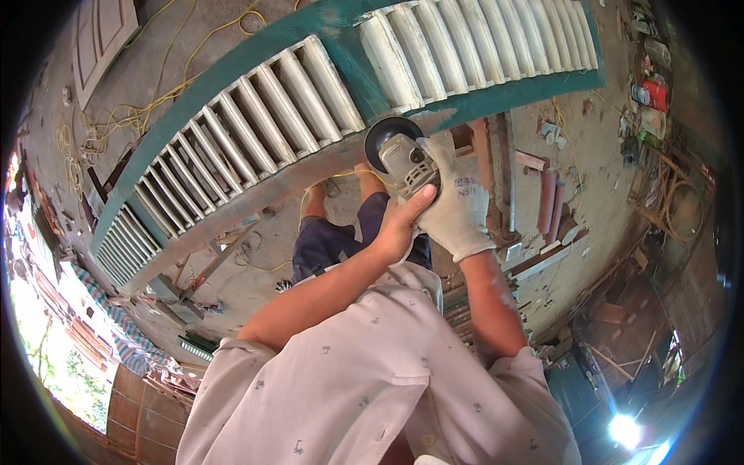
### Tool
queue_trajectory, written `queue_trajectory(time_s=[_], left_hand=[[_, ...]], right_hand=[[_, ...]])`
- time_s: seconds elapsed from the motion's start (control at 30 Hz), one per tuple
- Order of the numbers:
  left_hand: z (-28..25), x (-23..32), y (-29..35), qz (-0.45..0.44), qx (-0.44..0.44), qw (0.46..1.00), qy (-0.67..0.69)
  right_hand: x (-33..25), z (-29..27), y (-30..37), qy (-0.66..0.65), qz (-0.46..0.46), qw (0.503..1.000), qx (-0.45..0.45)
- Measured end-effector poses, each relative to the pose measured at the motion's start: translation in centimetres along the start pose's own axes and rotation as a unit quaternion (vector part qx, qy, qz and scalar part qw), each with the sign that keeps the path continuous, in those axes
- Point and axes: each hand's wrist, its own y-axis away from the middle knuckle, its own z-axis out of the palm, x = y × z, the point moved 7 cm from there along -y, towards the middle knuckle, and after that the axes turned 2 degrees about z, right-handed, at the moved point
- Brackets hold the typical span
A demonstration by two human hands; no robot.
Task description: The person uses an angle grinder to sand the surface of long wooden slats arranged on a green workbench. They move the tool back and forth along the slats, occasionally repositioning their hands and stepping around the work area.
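Workshop floor, hands gripping grinder

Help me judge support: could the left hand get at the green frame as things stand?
Likely yes: the left hand seems to be on the grinder and may need to let go first, but the way to the frame looks free left of the disc.

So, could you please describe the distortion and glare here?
Head view throughout: the green slatted frame looks bowed by the fisheye; the light at lower right flares; daylight at far left is washed out; corners go black.
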Motion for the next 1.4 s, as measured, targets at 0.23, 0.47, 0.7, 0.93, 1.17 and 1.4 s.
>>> queue_trajectory(time_s=[0.23, 0.47, 0.7, 0.93, 1.17, 1.4], left_hand=[[-0.1, 0.7, -0.4, -0.007, -0.001, 0.999, -0.032], [-0.3, 0.0, 0.2, 0.001, 0.005, 1.000, -0.008], [0.6, 1.1, -0.6, 0.007, 0.011, 1.000, -0.010], [1.1, 1.4, -1.5, -0.002, 0.024, 1.000, -0.007], [-0.2, 0.3, -1.2, -0.020, 0.007, 0.999, -0.024], [0.0, 1.1, -1.1, -0.028, 0.000, 0.999, -0.035]], right_hand=[[0.0, -0.1, -0.4, -0.012, 0.016, 1.000, -0.008], [-0.8, 0.0, -0.1, 0.025, -0.012, 1.000, -0.010], [-0.3, -0.6, -0.7, 0.017, 0.005, 1.000, -0.005], [-0.5, -1.3, -2.0, 0.019, 0.016, 1.000, -0.016], [0.0, -0.8, -0.8, -0.011, 0.000, 1.000, 0.005], [-0.2, -0.7, -0.8, 0.003, 0.008, 1.000, -0.004]])
